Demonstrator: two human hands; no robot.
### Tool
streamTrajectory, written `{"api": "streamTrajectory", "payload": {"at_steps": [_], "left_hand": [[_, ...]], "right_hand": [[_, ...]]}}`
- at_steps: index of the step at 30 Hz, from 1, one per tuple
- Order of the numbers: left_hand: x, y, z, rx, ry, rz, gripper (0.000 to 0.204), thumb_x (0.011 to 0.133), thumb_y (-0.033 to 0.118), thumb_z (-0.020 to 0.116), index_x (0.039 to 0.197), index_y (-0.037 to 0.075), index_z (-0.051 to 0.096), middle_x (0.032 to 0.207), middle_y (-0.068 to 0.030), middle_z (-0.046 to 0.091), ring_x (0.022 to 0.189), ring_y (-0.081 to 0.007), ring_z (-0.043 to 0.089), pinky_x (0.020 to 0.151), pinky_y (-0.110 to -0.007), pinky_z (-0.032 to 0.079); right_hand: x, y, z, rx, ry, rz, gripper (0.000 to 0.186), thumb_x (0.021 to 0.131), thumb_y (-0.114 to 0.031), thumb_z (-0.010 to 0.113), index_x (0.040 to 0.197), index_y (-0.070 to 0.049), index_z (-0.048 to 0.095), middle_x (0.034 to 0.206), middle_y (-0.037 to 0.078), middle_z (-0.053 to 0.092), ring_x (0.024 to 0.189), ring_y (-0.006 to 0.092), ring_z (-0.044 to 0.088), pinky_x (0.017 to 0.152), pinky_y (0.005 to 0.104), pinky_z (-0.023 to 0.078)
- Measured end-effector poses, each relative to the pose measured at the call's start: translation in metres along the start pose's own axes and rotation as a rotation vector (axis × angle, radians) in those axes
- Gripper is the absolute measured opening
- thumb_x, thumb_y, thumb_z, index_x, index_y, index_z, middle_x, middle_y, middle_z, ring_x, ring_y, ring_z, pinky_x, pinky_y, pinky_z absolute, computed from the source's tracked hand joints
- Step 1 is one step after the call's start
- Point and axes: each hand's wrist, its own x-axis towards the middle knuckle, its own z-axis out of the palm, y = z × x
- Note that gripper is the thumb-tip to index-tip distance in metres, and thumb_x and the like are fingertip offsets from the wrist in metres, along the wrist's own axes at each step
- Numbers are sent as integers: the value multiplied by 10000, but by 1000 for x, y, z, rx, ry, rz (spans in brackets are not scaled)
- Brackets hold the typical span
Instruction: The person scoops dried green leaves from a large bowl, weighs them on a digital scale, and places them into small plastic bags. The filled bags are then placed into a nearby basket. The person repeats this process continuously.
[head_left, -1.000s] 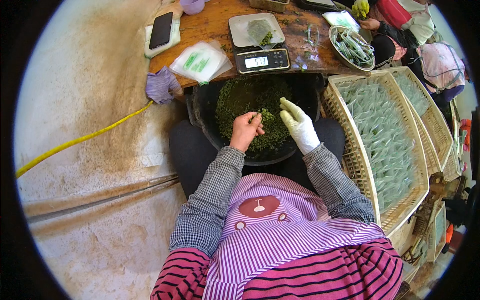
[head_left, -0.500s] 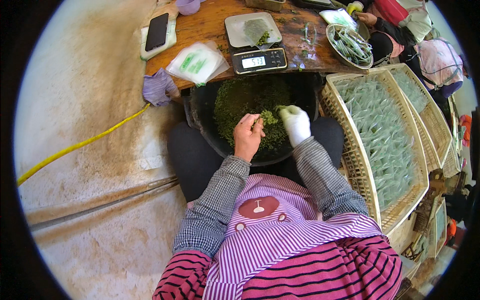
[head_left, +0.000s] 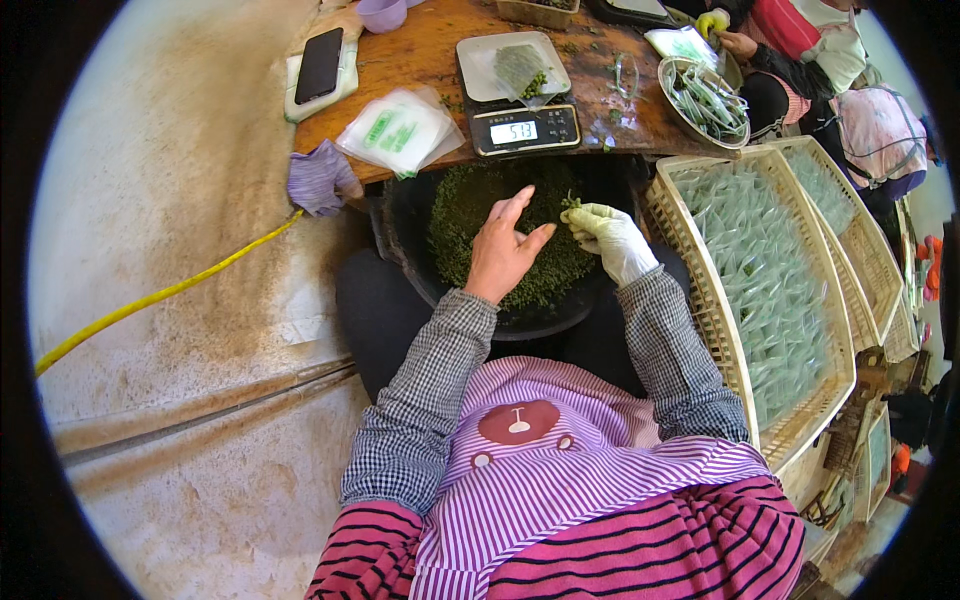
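Observation:
Over a dark round tub [head_left: 400, 250] between my knees, my bare left hand [head_left: 506, 248] is open, its fingers spread and holding nothing. Small green buds or sprigs [head_left: 463, 225] cover the bottom of the tub; their exact plant I cannot make out. My right hand [head_left: 610, 240], in a white glove, pinches a small green sprig [head_left: 571, 202] between thumb and fingers above the tub's right side. Beyond the tub, on a wooden table, a digital scale [head_left: 525, 128] carries a clear plastic bag [head_left: 522, 72] with some green sprigs inside.
Left of the scale lie a stack of clear bags [head_left: 400, 132] and a phone [head_left: 319, 65]. A bowl of bundled strips [head_left: 703, 100] stands at the table's right. Crates [head_left: 740, 300] of filled bags flank my right leg. Farther right, another person's hand [head_left: 738, 45] works.
My left hand has let go of the green cluster, opened its fingers and lifted slightly. My right hand has shifted a little right and down, a sprig in its pinch.

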Motion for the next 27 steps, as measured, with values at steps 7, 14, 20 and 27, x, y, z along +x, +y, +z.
{"api": "streamTrajectory", "payload": {"at_steps": [7, 14, 20, 27], "left_hand": [[22, -1, 7, -377, 71, -47, 113, 867, 64, 613, 929, -24, 647, 831, -40, 591, 649, -106, 617, 558, -219, 504], [19, -16, -1, -625, 261, -214, 137, 898, 113, 589, 941, -8, 635, 784, -37, 621, 648, -107, 627, 554, -212, 496], [8, -29, -6, -589, 256, -357, 166, 926, 125, 555, 935, -31, 611, 756, -34, 610, 633, -93, 599, 541, -223, 475], [-9, -29, 2, -608, 192, -386, 182, 918, 162, 574, 880, -11, 615, 674, 15, 537, 539, -58, 497, 489, -225, 423]], "right_hand": [[-6, -8, 16, -218, -29, -164, 233, 824, -136, 688, 972, 42, 659, 862, 52, 662, 760, 99, 571, 675, 230, 452], [1, -19, 18, -188, 111, -254, 159, 828, -118, 667, 912, 16, 666, 808, 25, 637, 731, 96, 549, 683, 232, 449], [45, -62, 44, -787, 626, -1010, 123, 753, -176, 703, 827, -77, 705, 986, 96, 605, 998, 257, 534, 855, 341, 428], [119, -80, 74, -1144, 674, -1166, 281, 722, -254, 693, 997, -201, 673, 1356, 100, 452, 1260, 313, 363, 1047, 499, 231]]}}
